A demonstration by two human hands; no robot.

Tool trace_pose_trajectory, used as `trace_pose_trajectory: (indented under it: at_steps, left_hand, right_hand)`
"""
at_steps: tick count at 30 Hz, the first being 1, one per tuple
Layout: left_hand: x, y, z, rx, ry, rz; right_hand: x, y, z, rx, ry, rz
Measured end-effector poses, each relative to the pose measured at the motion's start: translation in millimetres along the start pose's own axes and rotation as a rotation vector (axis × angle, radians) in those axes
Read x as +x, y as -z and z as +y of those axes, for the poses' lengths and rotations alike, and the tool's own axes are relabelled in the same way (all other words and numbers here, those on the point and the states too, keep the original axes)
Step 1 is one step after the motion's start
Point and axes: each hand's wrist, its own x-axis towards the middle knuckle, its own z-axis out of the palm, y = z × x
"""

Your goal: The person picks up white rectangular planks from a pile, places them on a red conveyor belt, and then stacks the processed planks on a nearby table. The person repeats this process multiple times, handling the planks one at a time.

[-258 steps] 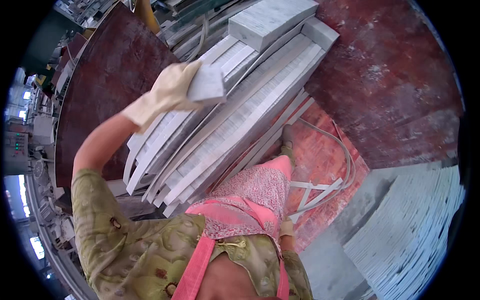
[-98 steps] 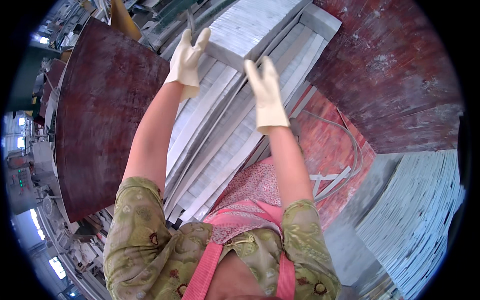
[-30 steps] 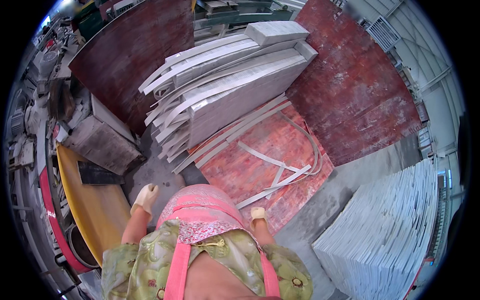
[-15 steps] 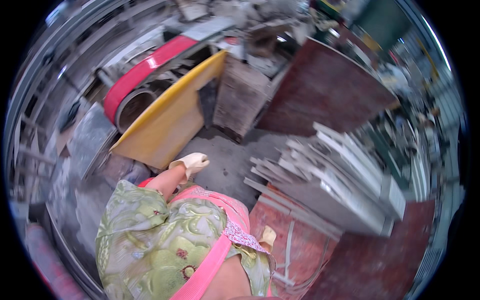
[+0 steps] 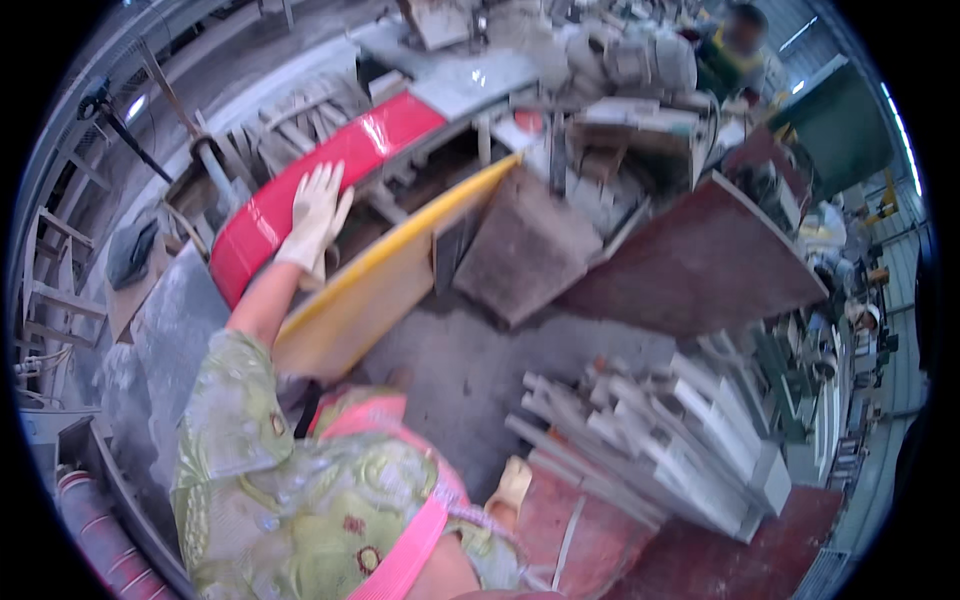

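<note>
My left hand, in a pale cream glove, reaches out with its fingers stretched over the glossy red curved panel. Whether the palm presses on it I cannot tell. Just beside that wrist leans a yellow-edged board. Lower down, my right hand, also gloved, hangs by my side next to a reddish board; its fingers are too small and blurred to read.
A stack of grey-white strips stands to the right. Dark brown boards lean farther back, near a brownish slab. Another person is at the far right. A red-and-grey roller lies at lower left.
My left hand has risen from near my waist, moving up and left to the red panel, and its fingers have opened out. The view has shifted, bringing another person into sight.
</note>
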Motion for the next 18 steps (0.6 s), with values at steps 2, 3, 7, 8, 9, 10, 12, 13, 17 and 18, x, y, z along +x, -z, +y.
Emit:
trace_pose_trajectory:
  at_steps: [2,3,7,8,9,10,12,13,17,18]
  left_hand:
    - [-2,-18,-1,0.07,0.014,-0.219]
    - [-3,-17,-4,0.077,0.057,-0.261]
    - [15,-5,-1,0.014,0.021,-0.436]
    - [14,1,-14,0.021,0.001,-0.483]
    - [16,6,-27,0.019,-0.032,-0.544]
    - [22,17,-30,-0.001,-0.051,-0.584]
    - [14,15,-32,-0.044,-0.049,-0.487]
    - [12,16,-38,-0.046,-0.06,-0.447]
    - [12,4,-44,-0.059,-0.165,-0.324]
    - [11,5,-47,-0.051,-0.185,-0.297]
  right_hand:
    - [16,-18,13,0.04,0.161,0.003]
    - [6,-30,-16,-0.048,0.033,0.069]
    - [22,-63,13,0.114,-0.045,0.078]
    - [30,-71,19,0.083,-0.027,0.071]
    - [34,-78,25,0.06,-0.023,0.064]
    - [37,-84,33,0.062,-0.022,0.068]
    - [40,-89,43,0.06,-0.023,0.087]
    - [36,-91,37,0.117,-0.042,0.048]
    - [42,-106,46,0.238,-0.045,0.075]
    - [47,-117,56,0.28,-0.036,0.08]
